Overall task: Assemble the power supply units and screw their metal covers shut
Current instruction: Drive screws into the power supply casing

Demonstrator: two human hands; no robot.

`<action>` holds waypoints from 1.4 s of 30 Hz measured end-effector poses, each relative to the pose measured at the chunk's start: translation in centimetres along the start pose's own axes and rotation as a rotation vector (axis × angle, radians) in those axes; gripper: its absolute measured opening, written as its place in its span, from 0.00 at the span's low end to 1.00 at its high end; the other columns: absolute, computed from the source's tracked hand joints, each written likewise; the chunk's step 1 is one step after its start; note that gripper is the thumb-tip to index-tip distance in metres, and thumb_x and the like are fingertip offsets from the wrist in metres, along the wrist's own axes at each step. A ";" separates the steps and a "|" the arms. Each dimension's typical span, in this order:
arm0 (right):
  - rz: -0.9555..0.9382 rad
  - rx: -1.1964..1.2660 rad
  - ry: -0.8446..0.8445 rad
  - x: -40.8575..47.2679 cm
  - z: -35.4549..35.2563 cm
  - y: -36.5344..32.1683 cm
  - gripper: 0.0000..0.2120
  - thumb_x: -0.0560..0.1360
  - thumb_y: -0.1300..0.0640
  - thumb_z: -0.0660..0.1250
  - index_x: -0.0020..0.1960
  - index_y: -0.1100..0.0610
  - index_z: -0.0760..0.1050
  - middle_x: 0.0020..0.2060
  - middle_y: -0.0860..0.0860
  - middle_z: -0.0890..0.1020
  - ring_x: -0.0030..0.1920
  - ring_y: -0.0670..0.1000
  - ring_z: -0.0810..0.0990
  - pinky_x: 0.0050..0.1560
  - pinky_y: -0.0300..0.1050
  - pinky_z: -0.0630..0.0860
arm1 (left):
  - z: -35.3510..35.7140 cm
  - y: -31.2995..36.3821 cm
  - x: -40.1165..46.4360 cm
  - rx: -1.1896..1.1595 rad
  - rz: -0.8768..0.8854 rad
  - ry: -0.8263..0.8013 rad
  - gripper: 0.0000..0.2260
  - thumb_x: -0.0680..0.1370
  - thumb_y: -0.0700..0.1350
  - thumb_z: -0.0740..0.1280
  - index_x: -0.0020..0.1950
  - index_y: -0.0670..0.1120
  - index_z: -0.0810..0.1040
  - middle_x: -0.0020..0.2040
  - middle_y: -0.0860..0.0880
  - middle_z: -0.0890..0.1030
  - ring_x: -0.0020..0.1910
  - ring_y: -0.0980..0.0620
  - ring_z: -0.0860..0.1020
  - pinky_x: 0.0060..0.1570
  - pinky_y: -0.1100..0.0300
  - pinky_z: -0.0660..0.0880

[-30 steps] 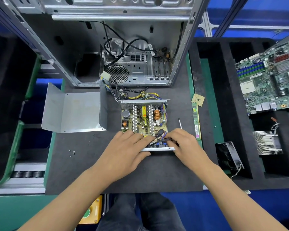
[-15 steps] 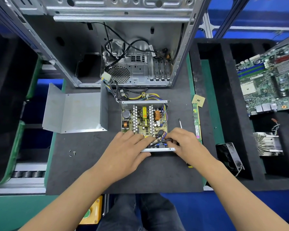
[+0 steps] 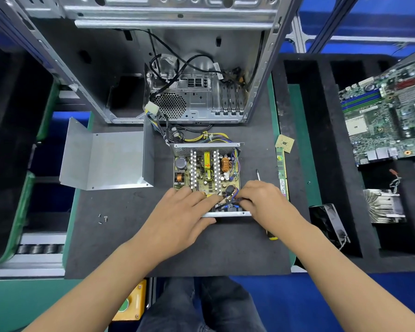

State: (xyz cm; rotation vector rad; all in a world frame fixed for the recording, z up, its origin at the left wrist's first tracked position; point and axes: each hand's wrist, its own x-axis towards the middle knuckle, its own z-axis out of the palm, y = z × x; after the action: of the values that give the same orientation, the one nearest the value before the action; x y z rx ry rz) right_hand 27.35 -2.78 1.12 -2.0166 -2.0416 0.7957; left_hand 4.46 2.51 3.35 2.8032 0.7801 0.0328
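Two bare hands work at the near edge of an open power supply unit [image 3: 207, 174] that sits in the middle of a dark mat [image 3: 177, 248], its circuit board exposed. The left hand [image 3: 180, 219] lies over the unit's near left corner with fingers stretched fairly straight, fingertips touching the board; it grips nothing. The right hand [image 3: 264, 202] curls its fingers at the near right corner and appears to pinch a bundle of dark wires [image 3: 235, 201], though the fingertips are partly hidden. The bent metal cover [image 3: 106, 159] lies off the unit, on the mat to its left. A few loose screws [image 3: 102, 218] lie on the mat, nearer than the cover. A screwdriver [image 3: 258, 174] lies just right of the unit, mostly under the right hand. Behind stands an open computer case [image 3: 189, 92]. On the right, a motherboard [image 3: 388, 116] rests over a black foam tray [image 3: 321, 140].
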 end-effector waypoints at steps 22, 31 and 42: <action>0.748 0.161 -0.198 3.1 -1.5 -2.7 0.11 0.71 0.54 0.73 0.46 0.62 0.80 0.42 0.58 0.79 0.36 0.56 0.74 0.32 0.40 0.69 | 0.1 0.0 -0.2 -0.030 -0.006 0.046 0.21 0.80 0.56 0.57 0.68 0.49 0.77 0.47 0.52 0.80 0.44 0.47 0.76 0.42 0.53 0.72; 0.781 0.113 -0.206 3.5 -1.3 -3.1 0.11 0.72 0.53 0.73 0.40 0.58 0.73 0.39 0.55 0.76 0.33 0.52 0.72 0.27 0.38 0.63 | 0.5 -0.1 -0.2 -0.060 -0.004 0.080 0.19 0.79 0.54 0.68 0.68 0.49 0.77 0.47 0.51 0.81 0.46 0.46 0.77 0.43 0.51 0.74; 0.592 0.245 0.302 -0.8 -3.2 -3.4 0.11 0.78 0.60 0.64 0.57 0.53 0.81 0.48 0.50 0.83 0.42 0.46 0.77 0.43 0.37 0.71 | 0.0 -1.9 -1.9 -0.511 -0.214 0.066 0.30 0.74 0.57 0.73 0.74 0.50 0.69 0.66 0.54 0.74 0.65 0.56 0.70 0.65 0.63 0.66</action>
State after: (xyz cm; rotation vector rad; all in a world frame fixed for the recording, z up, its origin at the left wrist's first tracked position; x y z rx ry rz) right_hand 25.93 -2.50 5.66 -2.4298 -1.1330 0.7222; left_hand 1.82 3.14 2.98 2.2387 0.9293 0.2512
